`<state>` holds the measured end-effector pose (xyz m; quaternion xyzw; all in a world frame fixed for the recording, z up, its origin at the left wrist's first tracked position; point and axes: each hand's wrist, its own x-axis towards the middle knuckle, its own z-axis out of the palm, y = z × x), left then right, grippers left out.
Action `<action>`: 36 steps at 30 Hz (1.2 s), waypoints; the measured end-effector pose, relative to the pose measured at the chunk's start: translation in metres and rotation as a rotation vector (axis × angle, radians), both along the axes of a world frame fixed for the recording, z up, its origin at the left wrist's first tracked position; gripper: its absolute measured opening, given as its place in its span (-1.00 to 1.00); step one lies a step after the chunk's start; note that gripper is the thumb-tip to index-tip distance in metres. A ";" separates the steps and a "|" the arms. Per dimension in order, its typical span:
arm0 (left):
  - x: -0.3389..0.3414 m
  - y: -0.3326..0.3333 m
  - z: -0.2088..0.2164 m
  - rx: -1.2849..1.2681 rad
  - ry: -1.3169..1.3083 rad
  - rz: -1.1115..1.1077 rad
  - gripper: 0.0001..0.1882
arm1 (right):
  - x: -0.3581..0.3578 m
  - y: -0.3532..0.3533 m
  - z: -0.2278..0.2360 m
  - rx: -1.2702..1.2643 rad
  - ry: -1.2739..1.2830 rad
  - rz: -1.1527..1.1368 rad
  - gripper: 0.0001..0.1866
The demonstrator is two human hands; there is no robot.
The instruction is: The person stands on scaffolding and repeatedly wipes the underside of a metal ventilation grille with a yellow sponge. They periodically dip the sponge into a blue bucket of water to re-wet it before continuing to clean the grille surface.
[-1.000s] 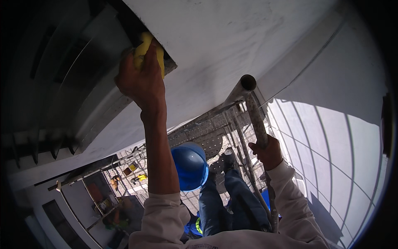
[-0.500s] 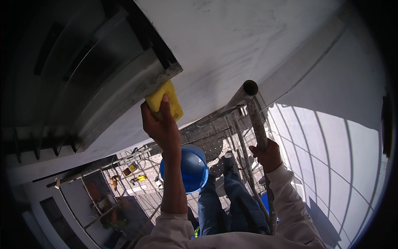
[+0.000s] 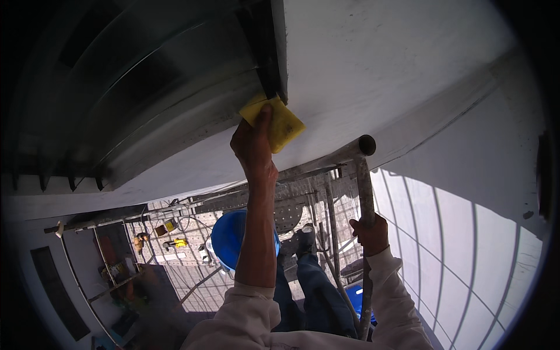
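Fingers of left hand (image 3: 254,149) pressing yellow sponge (image 3: 280,123), moved up to window frame (image 3: 269,52) corner, right hand (image 3: 368,233) still gripping pipe (image 3: 366,192)

Left hand (image 3: 254,146) and yellow sponge (image 3: 277,122) back up from mid-wall to the lower corner of the dark window frame (image 3: 269,52), forearm more extended, sponge now flat against white wall (image 3: 379,64)

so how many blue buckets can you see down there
2: one blue bucket just left of the left forearm, another blue bucket lower down beside the scaffold pipe, partly hidden; more may be hidden.
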<state>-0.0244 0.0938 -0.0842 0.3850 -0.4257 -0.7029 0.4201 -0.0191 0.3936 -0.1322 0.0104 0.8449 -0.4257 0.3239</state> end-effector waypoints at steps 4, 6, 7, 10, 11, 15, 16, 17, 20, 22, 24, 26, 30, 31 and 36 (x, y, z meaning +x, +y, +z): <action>-0.006 -0.004 0.010 -0.347 -0.339 -0.037 -0.62 | 0.003 -0.004 0.001 -0.047 -0.022 -0.092 -0.80; -0.008 -0.006 0.019 -0.570 -0.694 -0.032 -0.64 | 0.003 -0.006 0.002 -0.072 -0.021 -0.079 -0.79; -0.009 -0.007 0.024 -0.643 -0.694 0.007 -0.63 | 0.003 -0.006 0.002 -0.047 -0.007 -0.077 -0.78; -0.004 -0.012 0.033 -0.658 -0.808 -0.051 -0.62 | 0.003 -0.004 0.003 -0.002 0.017 -0.057 -0.81; 0.001 -0.014 0.032 -0.680 -0.846 -0.080 -0.62 | 0.003 -0.003 0.003 -0.024 0.003 -0.071 -0.81; 0.050 -0.028 0.018 -0.390 -0.558 -0.017 -0.59 | 0.001 -0.002 0.000 -0.021 -0.011 -0.089 -0.80; 0.071 -0.030 0.012 -0.250 -0.495 -0.046 -0.58 | 0.000 -0.002 -0.001 0.030 -0.007 -0.089 -0.79; 0.094 -0.031 0.006 -0.143 -0.410 -0.044 -0.55 | 0.001 -0.001 -0.002 0.032 0.001 -0.090 -0.80; 0.162 -0.032 -0.009 0.056 -0.133 -0.061 -0.46 | -0.001 0.002 -0.005 0.046 0.063 -0.019 -0.79; 0.207 -0.041 -0.012 0.179 -0.036 -0.123 -0.37 | -0.001 0.004 -0.007 -0.025 0.045 -0.070 -0.82; 0.243 -0.053 -0.010 0.049 -0.023 -0.116 -0.28 | -0.002 0.005 -0.008 -0.025 0.042 -0.069 -0.83; 0.270 -0.076 -0.004 -0.079 -0.148 -0.087 -0.16 | -0.003 0.006 -0.007 0.001 0.068 -0.044 -0.83; 0.299 -0.122 0.002 -0.176 -0.288 0.224 -0.18 | -0.003 0.002 -0.002 0.042 0.052 -0.067 -0.82; 0.302 -0.127 0.003 -0.194 -0.289 0.288 -0.18 | -0.003 0.001 -0.002 0.039 0.059 -0.068 -0.81; 0.306 -0.130 -0.001 -0.473 -0.215 0.299 -0.33 | -0.003 0.001 -0.001 0.038 0.094 -0.063 -0.79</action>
